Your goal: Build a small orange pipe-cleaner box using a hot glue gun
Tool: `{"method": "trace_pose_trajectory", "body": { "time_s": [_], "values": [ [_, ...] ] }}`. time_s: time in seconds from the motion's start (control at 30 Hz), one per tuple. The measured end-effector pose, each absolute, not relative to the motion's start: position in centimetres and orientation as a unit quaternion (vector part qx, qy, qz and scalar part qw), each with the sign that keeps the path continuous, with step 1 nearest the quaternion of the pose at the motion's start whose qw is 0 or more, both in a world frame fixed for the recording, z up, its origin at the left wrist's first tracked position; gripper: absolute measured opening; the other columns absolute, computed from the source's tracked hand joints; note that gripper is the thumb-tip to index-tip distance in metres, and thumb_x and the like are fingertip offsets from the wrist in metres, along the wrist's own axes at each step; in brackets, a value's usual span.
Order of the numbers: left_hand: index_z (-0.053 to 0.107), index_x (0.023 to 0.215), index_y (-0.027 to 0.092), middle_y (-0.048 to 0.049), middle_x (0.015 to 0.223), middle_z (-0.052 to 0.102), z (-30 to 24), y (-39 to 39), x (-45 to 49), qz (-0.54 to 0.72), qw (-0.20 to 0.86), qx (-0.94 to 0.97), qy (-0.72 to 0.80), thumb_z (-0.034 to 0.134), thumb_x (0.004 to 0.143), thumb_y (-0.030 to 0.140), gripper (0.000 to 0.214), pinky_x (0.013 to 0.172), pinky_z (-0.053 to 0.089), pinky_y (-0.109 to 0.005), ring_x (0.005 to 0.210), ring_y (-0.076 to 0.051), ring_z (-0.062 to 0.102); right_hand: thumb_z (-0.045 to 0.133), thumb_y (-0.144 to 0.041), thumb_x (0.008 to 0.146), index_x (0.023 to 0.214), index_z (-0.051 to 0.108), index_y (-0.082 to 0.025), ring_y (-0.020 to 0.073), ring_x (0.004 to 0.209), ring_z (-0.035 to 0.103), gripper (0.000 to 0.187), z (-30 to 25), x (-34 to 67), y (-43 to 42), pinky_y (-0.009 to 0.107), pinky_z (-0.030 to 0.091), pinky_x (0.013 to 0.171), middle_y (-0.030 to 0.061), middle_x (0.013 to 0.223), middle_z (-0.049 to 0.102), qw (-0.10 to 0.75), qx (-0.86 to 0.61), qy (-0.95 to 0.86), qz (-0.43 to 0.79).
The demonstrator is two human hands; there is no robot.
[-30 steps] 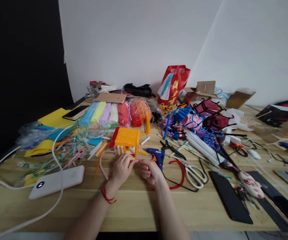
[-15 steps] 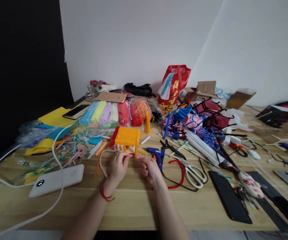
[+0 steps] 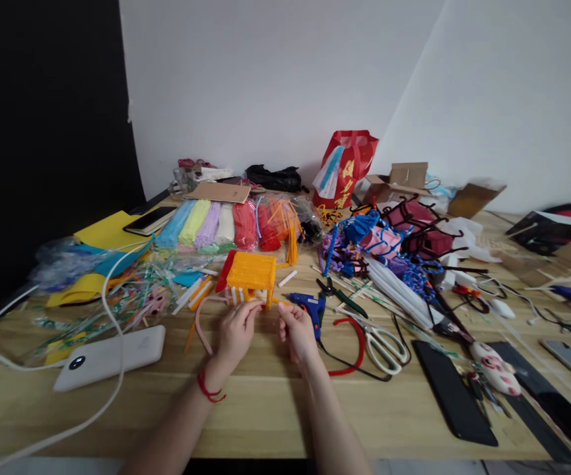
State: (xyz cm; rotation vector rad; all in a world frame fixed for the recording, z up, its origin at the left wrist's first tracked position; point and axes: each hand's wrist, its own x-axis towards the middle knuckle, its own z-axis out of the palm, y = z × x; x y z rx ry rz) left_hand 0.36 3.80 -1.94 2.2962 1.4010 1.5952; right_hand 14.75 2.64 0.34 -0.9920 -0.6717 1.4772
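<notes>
My left hand (image 3: 235,332), with a red string round its wrist, rests on the wooden table (image 3: 275,409) with fingers curled, their tips at the near legs of a small orange-yellow woven table model (image 3: 252,272). Whether they pinch anything I cannot make out. My right hand (image 3: 296,331) lies just right of it, fingers curled, beside a blue glue gun (image 3: 309,305). A pink pipe-cleaner loop (image 3: 201,323) lies left of my left hand.
A white power bank (image 3: 109,356) with a white cable lies at the left. Coloured pipe-cleaner bundles (image 3: 226,227), a red bag (image 3: 347,165), scissors (image 3: 384,343), a red hoop (image 3: 352,346), black phones (image 3: 453,399) and cardboard boxes crowd the back and right.
Both hands have slid a little away from me toward the orange model, and they have parted slightly; a second ago their fingertips met.
</notes>
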Motion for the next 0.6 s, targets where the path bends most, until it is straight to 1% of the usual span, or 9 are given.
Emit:
{"method": "trace_pose_trajectory", "body": {
  "time_s": [0.1,0.17,0.23,0.3,0.33,0.4,0.47,0.53,0.6],
  "values": [
    [0.065,0.095,0.019,-0.0063,0.089,0.073,-1.8,4.3,-0.1,0.530,0.015,0.705,0.471,0.049,0.092,0.023,0.017,0.077,0.054,-0.028,0.083,-0.017,0.069,0.077,-0.060,0.058,0.063,0.047,-0.019,0.0044,0.031,0.042,0.051,0.4,14.5,2.7,0.016,0.029,0.033,-0.0073,0.044,0.054,0.608,-0.430,-0.304,0.594],
    [0.065,0.093,0.018,-0.0067,0.087,0.073,-1.8,4.4,-0.2,0.531,0.019,0.699,0.479,0.048,0.093,0.025,0.018,0.075,0.054,-0.028,0.081,-0.017,0.069,0.076,-0.062,0.059,0.063,0.048,-0.019,0.0049,0.033,0.044,0.051,0.4,14.4,2.6,0.017,0.032,0.035,-0.0061,0.045,0.055,0.599,-0.433,-0.326,0.589],
    [0.065,0.091,0.018,-0.0058,0.083,0.073,-1.8,4.3,-0.1,0.526,0.023,0.703,0.479,0.048,0.093,0.027,0.019,0.071,0.054,-0.027,0.076,-0.016,0.070,0.073,-0.064,0.062,0.061,0.049,-0.018,0.0050,0.033,0.043,0.052,0.3,14.1,2.4,0.017,0.031,0.035,-0.0059,0.043,0.053,0.572,-0.437,-0.353,0.598],
    [0.065,0.086,0.019,-0.0038,0.077,0.073,-1.7,4.0,0.2,0.518,0.028,0.714,0.471,0.050,0.093,0.030,0.019,0.066,0.054,-0.025,0.070,-0.015,0.069,0.069,-0.066,0.066,0.059,0.049,-0.018,0.0046,0.031,0.040,0.052,0.2,14.0,2.3,0.018,0.028,0.034,-0.0062,0.041,0.050,0.550,-0.440,-0.368,0.608],
    [0.065,0.084,0.019,-0.0031,0.076,0.072,-1.7,3.8,0.3,0.512,0.030,0.722,0.464,0.052,0.092,0.030,0.019,0.065,0.053,-0.024,0.069,-0.015,0.069,0.067,-0.066,0.068,0.058,0.048,-0.018,0.0043,0.030,0.038,0.052,0.2,13.9,2.3,0.018,0.027,0.033,-0.0062,0.041,0.049,0.546,-0.440,-0.369,0.610],
    [0.065,0.083,0.020,-0.0032,0.077,0.072,-1.7,3.5,0.6,0.507,0.033,0.735,0.449,0.053,0.092,0.030,0.018,0.069,0.054,-0.025,0.073,-0.015,0.069,0.067,-0.064,0.069,0.058,0.049,-0.018,0.0037,0.031,0.037,0.050,0.3,13.8,2.2,0.018,0.025,0.033,-0.0062,0.043,0.050,0.549,-0.435,-0.359,0.617],
    [0.066,0.089,0.020,-0.0046,0.084,0.072,-1.6,3.4,0.9,0.510,0.033,0.739,0.439,0.053,0.092,0.028,0.015,0.074,0.055,-0.027,0.079,-0.016,0.069,0.072,-0.057,0.068,0.064,0.056,-0.017,0.0034,0.032,0.036,0.044,0.6,13.9,2.1,0.018,0.024,0.033,-0.0069,0.045,0.051,0.554,-0.419,-0.341,0.633],
    [0.066,0.095,0.019,-0.0058,0.089,0.072,-1.5,3.4,1.0,0.525,0.029,0.729,0.438,0.055,0.091,0.025,0.013,0.076,0.055,-0.028,0.083,-0.016,0.069,0.075,-0.049,0.066,0.076,0.064,-0.015,0.0031,0.032,0.033,0.037,1.0,14.1,2.0,0.018,0.022,0.033,-0.0083,0.045,0.050,0.553,-0.396,-0.323,0.658],
    [0.066,0.097,0.019,-0.0064,0.091,0.072,-1.5,3.5,1.0,0.543,0.020,0.717,0.437,0.058,0.089,0.023,0.012,0.076,0.056,-0.027,0.085,-0.016,0.069,0.077,-0.042,0.065,0.087,0.068,-0.014,0.0029,0.032,0.031,0.037,1.4,14.2,1.9,0.018,0.020,0.033,-0.0095,0.044,0.048,0.551,-0.380,-0.306,0.677]
  ]
}}
